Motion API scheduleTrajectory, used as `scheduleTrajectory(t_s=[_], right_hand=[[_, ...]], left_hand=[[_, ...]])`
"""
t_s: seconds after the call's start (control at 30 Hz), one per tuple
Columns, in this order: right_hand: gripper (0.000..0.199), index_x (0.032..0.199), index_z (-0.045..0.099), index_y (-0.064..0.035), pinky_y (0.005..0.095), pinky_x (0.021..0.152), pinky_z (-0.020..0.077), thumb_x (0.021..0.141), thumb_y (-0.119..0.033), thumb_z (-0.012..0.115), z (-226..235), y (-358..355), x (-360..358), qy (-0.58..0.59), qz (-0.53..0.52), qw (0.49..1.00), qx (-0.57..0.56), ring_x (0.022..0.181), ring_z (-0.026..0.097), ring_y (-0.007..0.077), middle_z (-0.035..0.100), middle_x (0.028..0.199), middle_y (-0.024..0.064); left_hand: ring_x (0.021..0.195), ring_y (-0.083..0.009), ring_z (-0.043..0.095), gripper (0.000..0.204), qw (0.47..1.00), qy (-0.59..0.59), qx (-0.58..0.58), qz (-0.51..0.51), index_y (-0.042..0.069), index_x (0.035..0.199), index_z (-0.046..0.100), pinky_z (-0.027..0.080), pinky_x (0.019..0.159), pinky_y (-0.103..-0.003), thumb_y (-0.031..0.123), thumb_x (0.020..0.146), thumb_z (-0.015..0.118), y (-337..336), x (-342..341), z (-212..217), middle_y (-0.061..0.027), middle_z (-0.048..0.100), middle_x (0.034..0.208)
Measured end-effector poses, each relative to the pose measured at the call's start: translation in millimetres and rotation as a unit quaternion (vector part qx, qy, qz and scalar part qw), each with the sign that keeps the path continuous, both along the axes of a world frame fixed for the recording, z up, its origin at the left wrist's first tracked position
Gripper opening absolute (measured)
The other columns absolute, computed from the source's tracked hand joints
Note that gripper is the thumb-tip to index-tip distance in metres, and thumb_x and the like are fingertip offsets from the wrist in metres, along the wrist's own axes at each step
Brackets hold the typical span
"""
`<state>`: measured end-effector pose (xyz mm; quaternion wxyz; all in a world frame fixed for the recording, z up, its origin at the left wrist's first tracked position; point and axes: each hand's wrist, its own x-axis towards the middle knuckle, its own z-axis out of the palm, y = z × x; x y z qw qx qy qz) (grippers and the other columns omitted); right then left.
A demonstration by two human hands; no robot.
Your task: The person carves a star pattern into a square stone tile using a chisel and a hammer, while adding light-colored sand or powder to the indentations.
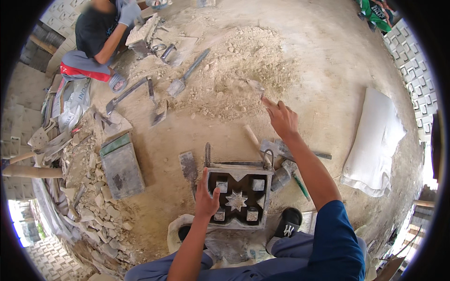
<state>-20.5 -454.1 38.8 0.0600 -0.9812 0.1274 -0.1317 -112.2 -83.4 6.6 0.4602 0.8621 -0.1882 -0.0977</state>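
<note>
My left hand (206,198) rests against the left rim of a metal block mould (269,191), its fingers stretched out and holding nothing. Inside the mould are a star-shaped core (236,200) and several square studs, with dark gaps between them. My right hand (282,117) reaches forward over a spread-out heap of sandy mix (236,61), closed on what looks like a small trowel (256,85). The trowel's blade is dusty and lies at the near edge of the heap; its handle is mostly hidden by the fingers.
Beside the mould lie a wooden-handled hammer (281,149), a green-handled brush (300,183) and a flat metal tool (188,166). A grey slab (123,169) and rubble (105,210) are left, a white sack (372,143) right. A co-worker (96,42) crouches far left near shovels (187,75).
</note>
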Motion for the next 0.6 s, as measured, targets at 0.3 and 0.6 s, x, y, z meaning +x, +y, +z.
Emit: scheduleTrajectory(t_s=[0.3, 0.6], right_hand=[[0.030, 0.123, 0.068, -0.0310, 0.0504, 0.079, 0.0547, 0.095, -0.032, 0.057, 27.2, -14.9, 0.8, 0.166, -0.144, 0.964, 0.148, 0.091, 0.070, 0.0378, 0.072, 0.098, 0.0157], [0.036, 0.117, 0.074, -0.0246, 0.0452, 0.088, 0.0532, 0.090, -0.043, 0.059, -13.5, 22.0, 67.3, 0.129, -0.146, 0.913, 0.359, 0.099, 0.068, 0.0383, 0.072, 0.109, 0.0167]], left_hand=[[0.137, -0.0448, 0.040, 0.081, 1.000, -0.008, 0.016, 0.003, 0.004, 0.156, 0.022, 0.033, 0.112, -0.050, 0.057, 0.099, 0.045, 2.3, 0.0, -0.8, -0.0230, 0.038, 0.153], [0.135, -0.0453, 0.041, 0.076, 1.000, -0.024, 0.017, -0.002, 0.003, 0.155, 0.024, 0.034, 0.112, -0.049, 0.051, 0.100, 0.046, -2.4, 0.1, -1.1, -0.0234, 0.038, 0.153]])
